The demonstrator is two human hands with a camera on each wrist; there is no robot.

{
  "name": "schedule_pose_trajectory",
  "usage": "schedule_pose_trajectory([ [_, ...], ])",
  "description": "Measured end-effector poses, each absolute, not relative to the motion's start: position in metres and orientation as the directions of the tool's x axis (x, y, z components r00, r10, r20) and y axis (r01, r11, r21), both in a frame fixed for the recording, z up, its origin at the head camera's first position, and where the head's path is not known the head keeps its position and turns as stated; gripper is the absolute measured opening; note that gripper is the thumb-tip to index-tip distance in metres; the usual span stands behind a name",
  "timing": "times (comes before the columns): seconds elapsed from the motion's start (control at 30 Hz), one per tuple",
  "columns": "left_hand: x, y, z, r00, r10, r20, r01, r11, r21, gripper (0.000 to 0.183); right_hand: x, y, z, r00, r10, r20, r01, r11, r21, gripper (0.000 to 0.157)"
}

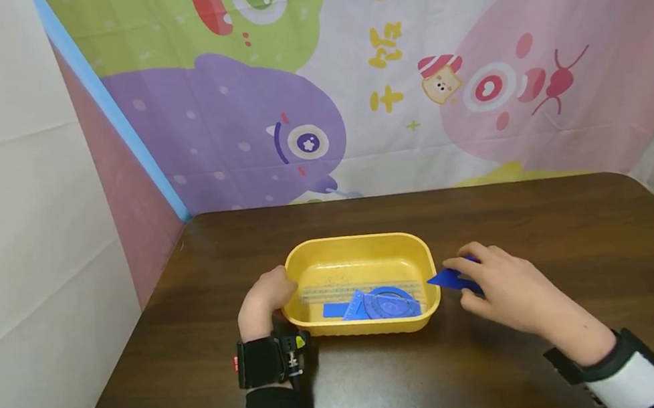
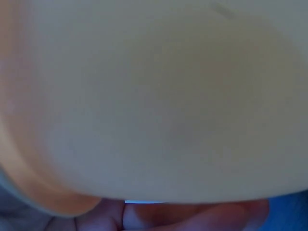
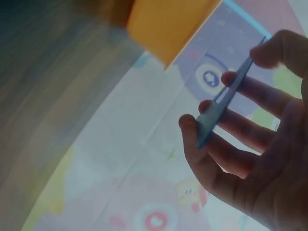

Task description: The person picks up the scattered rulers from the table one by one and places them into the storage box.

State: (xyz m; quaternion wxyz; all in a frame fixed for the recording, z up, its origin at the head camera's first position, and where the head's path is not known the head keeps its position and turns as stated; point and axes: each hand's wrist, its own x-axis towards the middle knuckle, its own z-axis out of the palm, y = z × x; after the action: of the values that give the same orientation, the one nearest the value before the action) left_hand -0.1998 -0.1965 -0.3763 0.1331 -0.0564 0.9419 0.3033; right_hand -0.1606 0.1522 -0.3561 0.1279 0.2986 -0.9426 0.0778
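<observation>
On the table stands a yellow plastic basin [image 1: 365, 327], and my left hand [image 1: 267, 295] grips its left rim. The left wrist view is mostly filled by the basin's blurred wall [image 2: 168, 96], with fingers [image 2: 192, 219] along its lower edge. Just right of the basin, my right hand [image 1: 506, 288] pinches a blue set square [image 1: 447, 280] between thumb and fingers. Seen nearly edge-on in the right wrist view, the set square [image 3: 207, 124] lies across several fingertips. Inside the basin are a blue protractor [image 1: 389, 304], another blue set square [image 1: 352, 306] and a clear ruler [image 1: 319, 294].
A blue flat strip [image 1: 332, 310] also lies in the basin, partly under the set square. The brown wooden table [image 1: 504, 372] reaches back to a cartoon-printed curtain [image 1: 406, 154]. White cloth [image 1: 20, 219] hangs at the left side.
</observation>
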Motion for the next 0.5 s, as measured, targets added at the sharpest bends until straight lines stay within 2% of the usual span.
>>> schedule_pose_trajectory([
  [0.3,-0.199,-0.197,-0.378,-0.958,-0.027,-0.285,-0.189,0.808,0.559,0.021,-0.167,0.115,-0.364,-0.719,-0.600,0.351,-0.656,0.752,-0.059,0.042],
  [0.5,-0.200,-0.197,-0.379,-0.958,-0.031,-0.285,-0.191,0.811,0.554,0.022,-0.167,0.096,-0.369,-0.707,-0.618,0.343,-0.674,0.736,-0.063,0.043],
])
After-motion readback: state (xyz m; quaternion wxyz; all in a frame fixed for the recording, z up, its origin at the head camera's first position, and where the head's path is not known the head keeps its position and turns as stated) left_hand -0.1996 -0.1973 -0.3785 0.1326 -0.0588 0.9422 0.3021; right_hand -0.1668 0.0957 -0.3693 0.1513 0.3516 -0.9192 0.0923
